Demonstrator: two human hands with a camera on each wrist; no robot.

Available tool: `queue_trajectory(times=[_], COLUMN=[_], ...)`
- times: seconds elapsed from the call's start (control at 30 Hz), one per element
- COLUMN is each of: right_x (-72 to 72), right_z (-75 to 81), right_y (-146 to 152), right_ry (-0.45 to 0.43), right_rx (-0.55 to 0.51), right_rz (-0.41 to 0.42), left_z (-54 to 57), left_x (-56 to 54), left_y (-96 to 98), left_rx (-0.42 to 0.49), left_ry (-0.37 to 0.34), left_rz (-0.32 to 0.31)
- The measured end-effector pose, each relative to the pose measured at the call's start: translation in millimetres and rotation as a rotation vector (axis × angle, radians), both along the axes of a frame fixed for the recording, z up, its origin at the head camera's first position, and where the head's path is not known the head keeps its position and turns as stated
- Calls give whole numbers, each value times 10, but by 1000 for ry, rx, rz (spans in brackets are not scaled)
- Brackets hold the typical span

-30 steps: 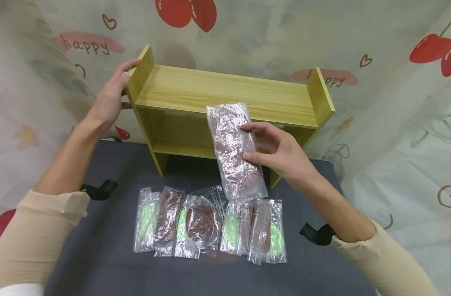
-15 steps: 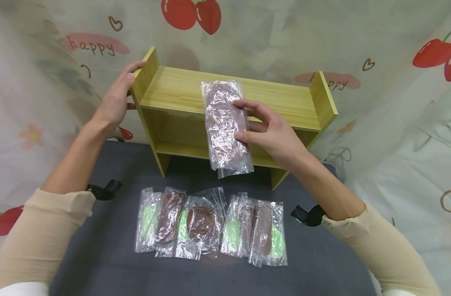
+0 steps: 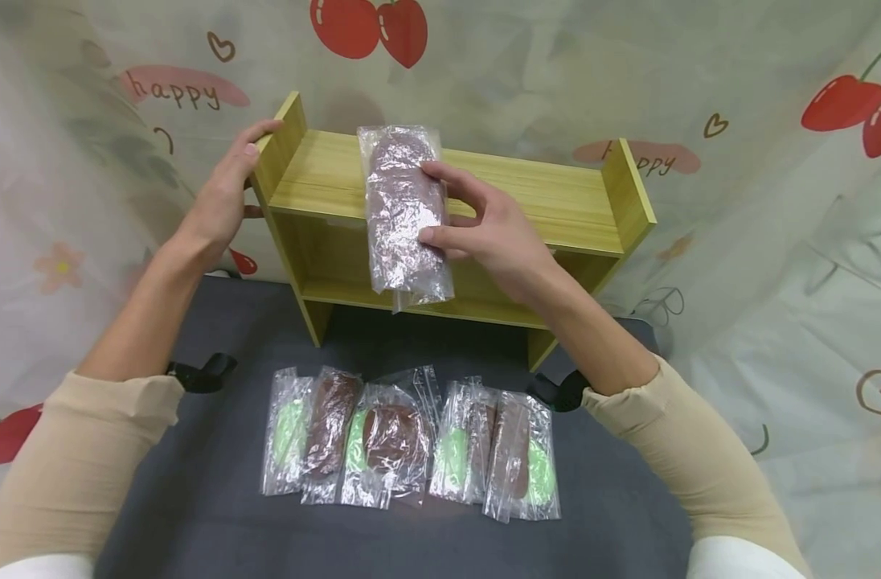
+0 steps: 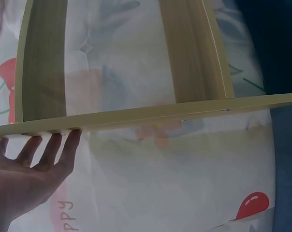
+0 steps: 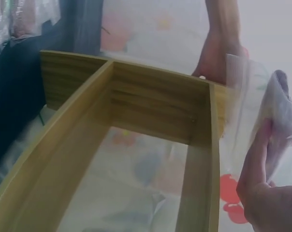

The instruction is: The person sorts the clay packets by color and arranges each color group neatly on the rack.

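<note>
My right hand (image 3: 494,221) pinches the right edge of a clear plastic bag (image 3: 406,213) between thumb and fingers. Inside it is a flat, long brown piece, rounded at the top. The bag hangs upright in front of the top board of a two-tier wooden shelf (image 3: 484,181), overlapping it in the head view. In the right wrist view the same bag (image 5: 279,123) appears edge-on beside the shelf. My left hand (image 3: 219,193) rests its fingertips on the outer face of the shelf's left side panel, near the top. Those fingertips (image 4: 71,140) meet the panel (image 4: 136,116) in the left wrist view.
Several clear bags (image 3: 393,442) with brown and light green pieces lie in an overlapping row on the dark grey table (image 3: 383,547), in front of the shelf. A white curtain (image 3: 527,72) printed with cherries hangs close behind and at both sides.
My right hand has raised the bag up and to the left, from below the top board to in front of it. The left hand stays at the shelf's side panel.
</note>
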State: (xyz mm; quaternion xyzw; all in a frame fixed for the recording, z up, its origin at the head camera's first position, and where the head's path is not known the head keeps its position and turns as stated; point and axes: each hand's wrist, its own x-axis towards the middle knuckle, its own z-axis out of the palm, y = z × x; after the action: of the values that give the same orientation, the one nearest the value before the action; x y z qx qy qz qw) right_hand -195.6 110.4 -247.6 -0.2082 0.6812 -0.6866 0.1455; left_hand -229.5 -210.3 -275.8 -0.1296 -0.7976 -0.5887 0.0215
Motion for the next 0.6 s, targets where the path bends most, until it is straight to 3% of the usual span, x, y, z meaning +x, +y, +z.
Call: queue_trajectory(times=[0.3, 0.6], right_x=[-209, -377], right_z=[20, 2], right_y=[-255, -453], right_ry=[-27, -37], right_rx=[-39, -53], right_rz=[-1, -77], left_z=[-9, -9], left_x=[-4, 0], left_y=[0, 11], left_rx=[3, -2], left_ry=[3, 13], left_rz=[11, 21])
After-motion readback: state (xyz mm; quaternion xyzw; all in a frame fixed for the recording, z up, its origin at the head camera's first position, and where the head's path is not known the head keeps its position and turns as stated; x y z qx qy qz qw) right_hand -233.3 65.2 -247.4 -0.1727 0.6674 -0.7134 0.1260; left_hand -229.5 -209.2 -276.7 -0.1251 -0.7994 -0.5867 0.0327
